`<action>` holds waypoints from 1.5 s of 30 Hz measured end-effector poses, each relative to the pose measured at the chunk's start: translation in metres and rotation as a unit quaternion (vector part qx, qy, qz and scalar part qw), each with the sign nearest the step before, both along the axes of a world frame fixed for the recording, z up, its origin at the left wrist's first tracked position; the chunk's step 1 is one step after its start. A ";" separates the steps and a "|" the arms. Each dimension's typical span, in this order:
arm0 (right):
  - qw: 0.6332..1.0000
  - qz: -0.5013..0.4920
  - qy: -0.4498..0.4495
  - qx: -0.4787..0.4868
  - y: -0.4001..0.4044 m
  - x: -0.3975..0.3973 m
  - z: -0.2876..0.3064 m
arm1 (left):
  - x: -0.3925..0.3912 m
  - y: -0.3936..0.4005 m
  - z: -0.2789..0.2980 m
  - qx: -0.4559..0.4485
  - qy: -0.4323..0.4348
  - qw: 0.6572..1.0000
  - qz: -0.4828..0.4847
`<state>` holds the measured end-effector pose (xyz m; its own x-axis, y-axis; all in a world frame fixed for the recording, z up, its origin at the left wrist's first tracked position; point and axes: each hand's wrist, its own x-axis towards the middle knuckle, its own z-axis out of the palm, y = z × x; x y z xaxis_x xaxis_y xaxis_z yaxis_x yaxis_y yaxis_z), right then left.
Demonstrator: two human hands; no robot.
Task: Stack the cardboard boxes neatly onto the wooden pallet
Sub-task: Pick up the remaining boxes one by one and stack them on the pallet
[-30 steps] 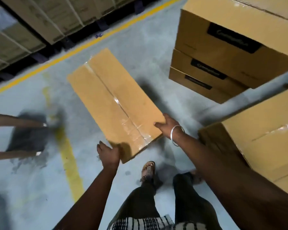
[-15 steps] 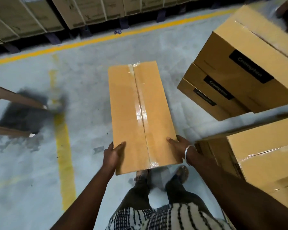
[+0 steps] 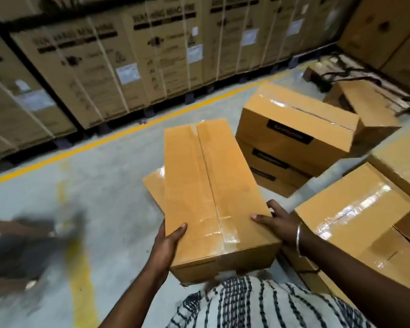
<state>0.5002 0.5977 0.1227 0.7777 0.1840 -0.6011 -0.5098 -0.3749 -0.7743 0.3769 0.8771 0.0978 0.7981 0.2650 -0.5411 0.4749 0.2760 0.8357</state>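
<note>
I hold a long taped cardboard box (image 3: 211, 192) lengthwise in front of my chest, lifted off the floor. My left hand (image 3: 167, 242) grips its near left edge, thumb on top. My right hand (image 3: 278, 221), with a metal bangle at the wrist, grips the near right edge. Under the carried box the corner of another flat box (image 3: 153, 185) shows. A stack of three labelled boxes (image 3: 291, 138) stands to the right. A wooden pallet (image 3: 10, 247) shows blurred at the left edge.
More taped boxes (image 3: 355, 221) crowd the right side, close to my right arm. Tall strapped cartons (image 3: 128, 58) line the back behind a yellow floor line (image 3: 118, 136). Another box (image 3: 365, 107) lies tilted behind the stack. Grey concrete floor (image 3: 100, 192) lies to the left.
The box has risen from a low hold near the floor to chest height, and my view has tilted up toward the back cartons. Both hands keep their grip.
</note>
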 end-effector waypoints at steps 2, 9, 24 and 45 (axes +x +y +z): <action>0.999 -0.038 -0.025 0.008 -0.014 -0.001 0.024 | 0.009 -0.008 0.020 0.001 -0.041 0.999 -0.015; 0.981 -0.177 -0.068 0.046 -0.077 -0.040 0.088 | 0.057 -0.057 0.076 0.015 -0.135 0.982 -0.134; 0.871 -0.478 -0.113 -0.007 -0.289 -0.196 0.084 | 0.096 -0.319 0.097 0.016 -0.138 0.877 -0.459; 0.822 -0.568 0.035 0.016 -0.544 -0.275 -0.040 | 0.068 -0.619 0.018 0.125 0.039 0.810 -0.572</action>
<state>0.2251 0.0541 0.0827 0.4221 -0.6203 -0.6611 -0.5607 0.3945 -0.7280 0.4445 0.2577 0.1162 0.5651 -0.5135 -0.6457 0.3544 -0.5556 0.7521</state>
